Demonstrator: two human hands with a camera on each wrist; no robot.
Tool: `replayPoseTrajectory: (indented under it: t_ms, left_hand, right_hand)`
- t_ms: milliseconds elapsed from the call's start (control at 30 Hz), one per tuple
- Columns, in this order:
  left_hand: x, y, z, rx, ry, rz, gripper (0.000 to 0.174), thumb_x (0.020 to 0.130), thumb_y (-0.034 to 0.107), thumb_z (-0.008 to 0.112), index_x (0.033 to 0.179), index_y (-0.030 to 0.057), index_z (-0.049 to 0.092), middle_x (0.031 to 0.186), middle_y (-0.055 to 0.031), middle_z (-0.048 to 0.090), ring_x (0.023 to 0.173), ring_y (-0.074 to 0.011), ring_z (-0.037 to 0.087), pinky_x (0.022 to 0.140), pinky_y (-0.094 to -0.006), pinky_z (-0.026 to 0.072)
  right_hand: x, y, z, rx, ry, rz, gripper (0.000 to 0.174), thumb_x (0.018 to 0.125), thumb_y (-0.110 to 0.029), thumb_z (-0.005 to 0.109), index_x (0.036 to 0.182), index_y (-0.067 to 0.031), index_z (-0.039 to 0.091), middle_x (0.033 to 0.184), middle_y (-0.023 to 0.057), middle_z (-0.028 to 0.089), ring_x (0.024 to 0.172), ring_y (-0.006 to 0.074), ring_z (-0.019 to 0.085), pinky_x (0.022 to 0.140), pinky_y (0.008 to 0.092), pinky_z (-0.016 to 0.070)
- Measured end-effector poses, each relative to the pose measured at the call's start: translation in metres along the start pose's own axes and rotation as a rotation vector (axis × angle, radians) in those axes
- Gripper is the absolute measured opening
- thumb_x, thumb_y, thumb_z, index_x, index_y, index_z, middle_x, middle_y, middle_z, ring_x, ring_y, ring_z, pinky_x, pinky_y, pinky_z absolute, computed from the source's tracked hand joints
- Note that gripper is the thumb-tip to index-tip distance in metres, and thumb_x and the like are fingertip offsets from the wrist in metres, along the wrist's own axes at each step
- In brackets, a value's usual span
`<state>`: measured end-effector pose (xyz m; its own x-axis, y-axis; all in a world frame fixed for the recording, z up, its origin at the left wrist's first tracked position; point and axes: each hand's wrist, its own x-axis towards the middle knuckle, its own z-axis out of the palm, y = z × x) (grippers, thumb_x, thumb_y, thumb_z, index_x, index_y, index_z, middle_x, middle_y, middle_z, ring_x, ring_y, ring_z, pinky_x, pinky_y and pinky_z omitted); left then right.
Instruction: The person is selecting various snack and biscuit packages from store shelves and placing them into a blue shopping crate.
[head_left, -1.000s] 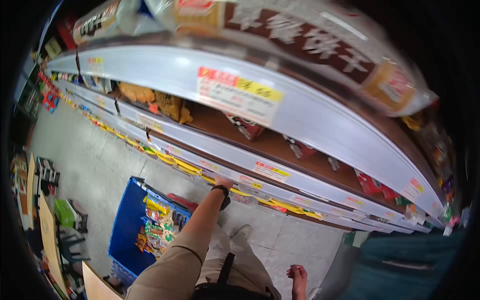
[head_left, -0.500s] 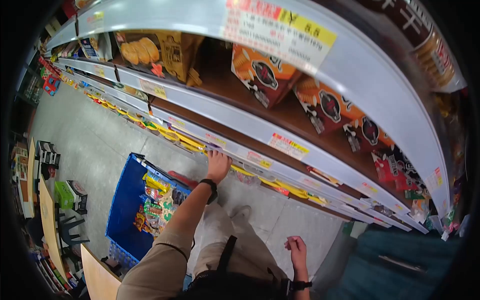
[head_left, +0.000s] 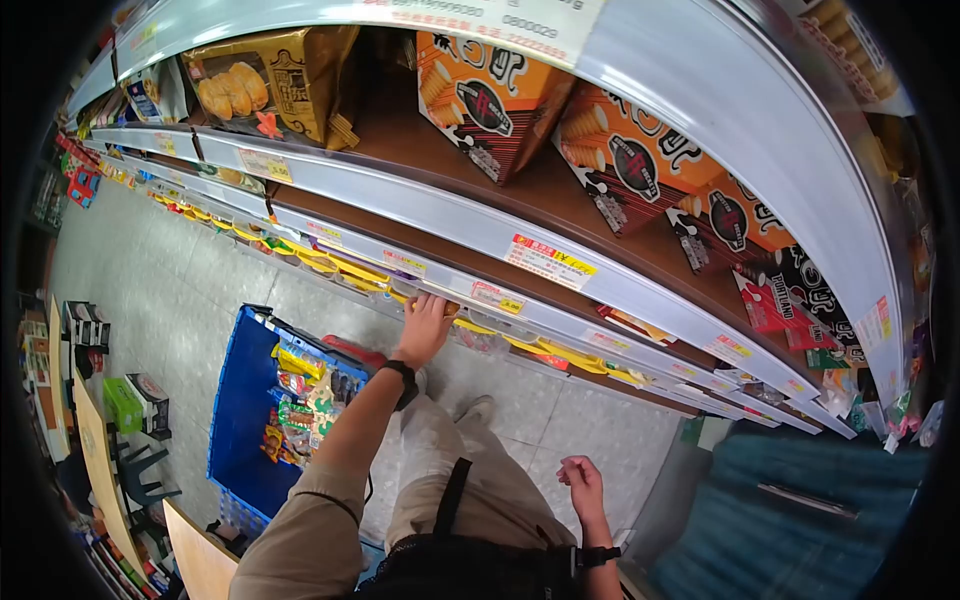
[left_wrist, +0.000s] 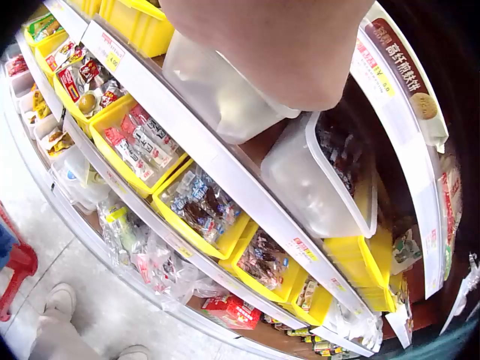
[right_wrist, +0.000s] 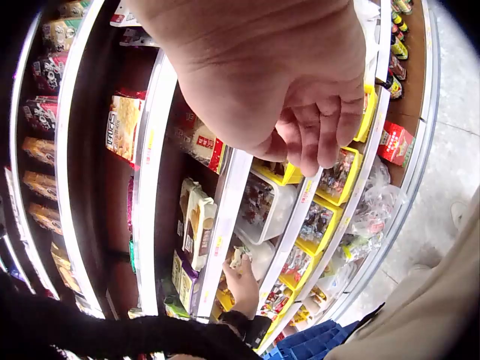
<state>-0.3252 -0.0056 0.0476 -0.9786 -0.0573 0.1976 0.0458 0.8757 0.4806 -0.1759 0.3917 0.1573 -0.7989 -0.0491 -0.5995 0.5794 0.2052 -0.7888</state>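
My left hand is at the edge of a lower shelf in the head view, its fingers around a small wrapped snack. The right wrist view shows that wrapped snack as a pale packet at the fingertips of the left hand. Only the heel of the left hand shows in its own wrist view, over a translucent white bin. My right hand hangs beside the body with loosely curled fingers and holds nothing. A blue shopping basket with several snack packets inside stands left of my legs.
Yellow bins of wrapped snacks line the lower shelves. Orange snack boxes and a gold biscuit bag sit on an upper shelf. Wooden boards stand at the left, and dark teal fabric fills the lower right.
My left hand, mostly hidden below the shelf edge a second ago, now shows fully at the shelf front. The right hand has risen slightly in view. The head view has shifted, revealing the orange boxes.
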Motion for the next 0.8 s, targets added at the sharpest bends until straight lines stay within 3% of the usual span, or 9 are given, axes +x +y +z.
replayPoseTrajectory:
  t_ms: [100,167,233,300,367,533,633,700,800]
  left_hand:
    - [-0.026,0.022,-0.020,-0.059,0.098,-0.047,0.045,0.083,0.023,0.067,0.119,0.0019,0.053,0.113,-0.0118,0.055,0.110,-0.0324,0.048,0.094,-0.0457,0.0325]
    - [-0.046,0.041,-0.036,-0.064,0.164,-0.091,0.041,0.085,0.024,0.068,0.117,0.0021,0.056,0.105,-0.0086,0.059,0.102,-0.0264,0.052,0.089,-0.0400,0.0371]
    - [-0.067,0.055,-0.051,-1.105,0.142,-0.722,0.031,0.090,0.026,0.065,0.111,0.0053,0.058,0.098,-0.0043,0.062,0.093,-0.0176,0.056,0.079,-0.0325,0.0415]
    - [-0.082,0.062,-0.095,-1.215,0.076,-0.858,0.027,0.094,0.028,0.060,0.110,0.0059,0.059,0.095,-0.0016,0.063,0.088,-0.0121,0.057,0.076,-0.0269,0.0433]
    - [-0.092,0.076,-0.136,-2.025,0.174,-0.941,0.027,0.094,0.026,0.056,0.111,0.0047,0.058,0.099,-0.0027,0.063,0.089,-0.0136,0.057,0.080,-0.0280,0.0445]
    - [-0.105,0.079,-0.202,-1.859,0.224,-0.804,0.033,0.094,0.019,0.055,0.125,0.0110,0.050,0.112,-0.0030,0.062,0.104,-0.0161,0.059,0.087,-0.0304,0.0464]
    - [-0.115,0.062,-0.220,-1.835,0.246,-0.764,0.033,0.095,0.019,0.056,0.126,0.0105,0.050,0.112,-0.0039,0.062,0.103,-0.0167,0.060,0.087,-0.0307,0.0475]
    - [-0.110,0.059,-0.243,-1.819,0.271,-0.744,0.031,0.098,0.027,0.053,0.122,0.0082,0.052,0.111,-0.0044,0.063,0.093,-0.0151,0.060,0.081,-0.0292,0.0477]
    - [-0.113,0.044,-0.270,-1.726,0.086,-0.679,0.045,0.101,0.043,0.042,0.111,0.0018,0.058,0.097,-0.0035,0.062,0.074,-0.0109,0.050,0.069,-0.0270,0.0424]
  right_hand:
    - [0.001,-0.001,0.006,-0.008,-0.007,-0.004,0.017,0.097,-0.019,0.054,0.097,-0.0038,0.060,0.078,0.0024,0.063,0.072,0.0094,0.056,0.068,0.0240,0.0446]
    - [0.004,-0.006,0.011,-0.020,-0.028,-0.003,0.017,0.097,-0.019,0.054,0.097,-0.0035,0.060,0.078,0.0024,0.063,0.072,0.0093,0.056,0.068,0.0238,0.0444]
    - [0.011,-0.011,0.017,0.005,-0.068,-0.029,0.016,0.097,-0.018,0.054,0.097,-0.0029,0.060,0.078,0.0027,0.063,0.072,0.0090,0.056,0.067,0.0237,0.0442]
    - [0.026,-0.015,0.023,0.000,-0.123,-0.057,0.016,0.097,-0.017,0.053,0.096,-0.0027,0.060,0.078,0.0031,0.063,0.072,0.0088,0.056,0.067,0.0236,0.0443]
    - [0.045,-0.018,0.034,0.003,-0.200,-0.119,0.016,0.097,-0.017,0.052,0.096,-0.0024,0.059,0.078,0.0030,0.062,0.071,0.0089,0.055,0.068,0.0237,0.0446]
    - [0.053,-0.081,0.077,-0.036,-0.256,-0.200,0.013,0.096,-0.013,0.052,0.097,-0.0013,0.059,0.079,0.0026,0.061,0.073,0.0084,0.055,0.069,0.0235,0.0455]
    - [0.044,-0.100,0.104,0.006,-0.257,-0.210,0.013,0.096,-0.013,0.053,0.097,-0.0011,0.059,0.079,0.0028,0.061,0.074,0.0086,0.055,0.070,0.0233,0.0455]
    - [0.036,-0.112,0.122,0.034,-0.232,-0.220,0.014,0.095,-0.014,0.054,0.098,-0.0011,0.060,0.079,0.0028,0.061,0.074,0.0087,0.055,0.070,0.0233,0.0456]
    - [0.020,-0.122,0.150,0.032,-0.236,-0.209,0.014,0.096,-0.014,0.055,0.099,-0.0014,0.060,0.080,0.0027,0.061,0.075,0.0089,0.056,0.070,0.0233,0.0456]
